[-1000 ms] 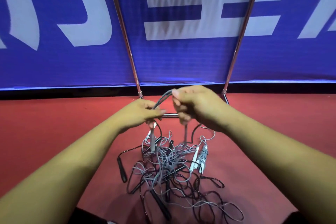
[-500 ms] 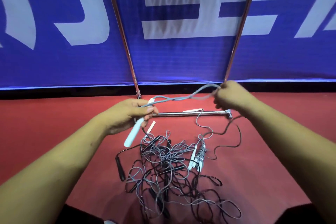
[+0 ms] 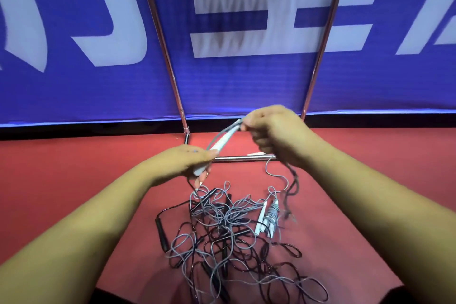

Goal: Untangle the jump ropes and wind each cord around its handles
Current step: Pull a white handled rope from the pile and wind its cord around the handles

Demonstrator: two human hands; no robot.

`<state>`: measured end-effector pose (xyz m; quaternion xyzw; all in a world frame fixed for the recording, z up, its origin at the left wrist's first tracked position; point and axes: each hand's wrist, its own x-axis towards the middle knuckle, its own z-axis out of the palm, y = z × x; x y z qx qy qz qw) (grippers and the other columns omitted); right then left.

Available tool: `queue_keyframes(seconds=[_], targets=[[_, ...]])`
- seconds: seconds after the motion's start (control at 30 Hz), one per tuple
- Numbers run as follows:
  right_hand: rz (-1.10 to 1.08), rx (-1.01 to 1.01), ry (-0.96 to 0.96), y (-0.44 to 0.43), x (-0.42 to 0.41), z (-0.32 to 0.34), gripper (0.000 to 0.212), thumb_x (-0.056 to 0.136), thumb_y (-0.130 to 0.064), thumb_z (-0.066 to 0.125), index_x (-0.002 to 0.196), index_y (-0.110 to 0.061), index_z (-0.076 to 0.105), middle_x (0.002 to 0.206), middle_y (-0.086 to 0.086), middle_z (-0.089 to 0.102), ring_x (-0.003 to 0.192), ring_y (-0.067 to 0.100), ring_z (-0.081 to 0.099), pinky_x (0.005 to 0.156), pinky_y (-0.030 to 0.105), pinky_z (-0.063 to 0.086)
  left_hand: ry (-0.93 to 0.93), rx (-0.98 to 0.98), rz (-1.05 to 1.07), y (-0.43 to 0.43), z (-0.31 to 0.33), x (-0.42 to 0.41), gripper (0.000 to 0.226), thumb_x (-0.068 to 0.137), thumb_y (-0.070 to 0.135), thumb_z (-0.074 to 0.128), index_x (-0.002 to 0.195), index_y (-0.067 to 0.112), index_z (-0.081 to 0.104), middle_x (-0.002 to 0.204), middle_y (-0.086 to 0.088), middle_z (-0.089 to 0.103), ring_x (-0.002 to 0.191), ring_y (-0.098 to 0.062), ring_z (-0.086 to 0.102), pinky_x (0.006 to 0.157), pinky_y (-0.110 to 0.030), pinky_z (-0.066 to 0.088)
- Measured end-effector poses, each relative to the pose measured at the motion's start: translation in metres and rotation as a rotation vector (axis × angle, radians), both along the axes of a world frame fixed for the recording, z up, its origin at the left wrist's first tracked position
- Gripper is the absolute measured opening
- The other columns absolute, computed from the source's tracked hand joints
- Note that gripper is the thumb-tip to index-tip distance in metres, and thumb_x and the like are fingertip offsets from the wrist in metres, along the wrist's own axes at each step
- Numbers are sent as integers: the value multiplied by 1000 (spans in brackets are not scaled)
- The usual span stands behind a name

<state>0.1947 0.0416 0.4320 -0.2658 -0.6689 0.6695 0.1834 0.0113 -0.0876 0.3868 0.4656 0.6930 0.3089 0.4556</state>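
- Gripped in the left hand (image 3: 187, 163), fingers curled round its lower end: a pale handle (image 3: 218, 146), slanting up toward the right hand (image 3: 274, 131).
- Pinched in the right hand at the handle's upper tip: the grey cord (image 3: 214, 141), running loosely alongside the handle.
- Hanging below the right hand: a grey strand (image 3: 271, 173) and a dark strand (image 3: 293, 180), both dropping into the tangle (image 3: 229, 229) on the red floor (image 3: 74, 180), below and between both hands.
- Lying under the right wrist, at the tangle's edge: a wrapped pair of white handles (image 3: 271, 215). Under the left forearm: a loose black handle (image 3: 161, 232).
- Judged step: laying early turns of grey cord onto the held handle; most of the task remaining.
- Risk, knot tightening: pulling cord upward faster than the tangle releases it, cinching loops below. Feed slack gently.
- Risk, cross-winding: cannot tell whether the dark strand is pinched or merely draped at the right hand. If wound in with the grey cord, two ropes bound together.
- Risk, turns slipping off: slack cord sliding past the handle's tip. Keep light tension between the hands.
- Risk, snagging: trailing strands catching the metal bar (image 3: 241, 158) just beyond the hands.
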Motion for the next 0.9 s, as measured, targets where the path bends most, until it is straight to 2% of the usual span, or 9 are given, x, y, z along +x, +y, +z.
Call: queue_keyframes(seconds=[0.1, 0.2, 0.3, 0.43, 0.53, 0.63, 0.7, 0.8, 0.9], targets=[[-153, -45, 150, 19, 9, 9, 28, 97, -3, 43, 72, -6, 54, 45, -7, 26, 40, 6, 15, 46, 21, 7, 220, -130, -33, -5, -20, -22, 34, 95, 36, 61, 84, 4, 62, 57, -3, 60, 57, -18, 58, 66, -29, 49], [-146, 59, 103, 23, 16, 9, 27, 100, -8, 45, 75, -4, 56, 55, 2, 29, 48, 9, 15, 51, 30, 7, 250, -139, -11, -6, -39, -33, 16, 100, 10, 53, 86, 5, 59, 49, 5, 51, 49, -12, 54, 64, -31, 49], [-195, 69, 191, 26, 18, 18, 29, 100, -8, 45, 73, -6, 56, 53, 0, 30, 45, 8, 16, 49, 27, 7, 305, -67, 71, 0, -40, -36, 18, 97, 17, 60, 82, 9, 64, 60, 2, 63, 59, -11, 61, 70, -28, 51], [-260, 76, 239, 30, 21, 25, 30, 101, -10, 43, 74, -9, 55, 45, -8, 26, 40, 7, 17, 46, 21, 10, 506, -118, -7, -7, -38, -36, 19, 98, 23, 59, 86, 15, 71, 85, 3, 69, 79, -9, 60, 78, -25, 43], [-307, 24, 162, 30, 20, 18, 29, 103, -11, 40, 77, -10, 51, 43, -4, 32, 39, 8, 20, 42, 16, 16, 176, 210, 148, -2, -1, -18, 18, 99, 13, 55, 89, 10, 69, 80, -4, 74, 68, -11, 67, 70, -29, 52], [-300, -123, 107, 25, 18, 12, 23, 103, -12, 40, 81, -9, 49, 46, 4, 51, 39, 18, 43, 40, 20, 34, -208, 524, 313, 4, 52, 16, 12, 93, 17, 56, 93, 9, 65, 65, -3, 70, 56, -11, 67, 50, -15, 46], [-191, -234, 99, 12, 13, 3, 21, 103, -13, 37, 85, -9, 48, 60, 11, 66, 55, 28, 65, 52, 29, 51, -375, 583, 324, 6, 68, 37, 16, 84, 24, 58, 89, 10, 61, 65, -4, 71, 58, -14, 70, 48, -13, 45], [14, -306, 98, -17, 0, -14, 21, 104, -19, 36, 95, -10, 52, 78, 19, 72, 79, 33, 71, 80, 40, 55, -486, 598, 371, 13, 65, 49, 13, 90, 20, 57, 87, 8, 59, 74, -8, 74, 65, -17, 73, 54, -15, 53], [89, -324, 137, -31, -12, -23, 25, 102, -25, 42, 85, -11, 55, 59, 4, 57, 52, 17, 57, 68, 36, 50, -526, 630, 488, 18, 56, 42, 15, 99, 12, 50, 88, 5, 59, 76, -8, 75, 65, -17, 73, 57, -17, 55]])
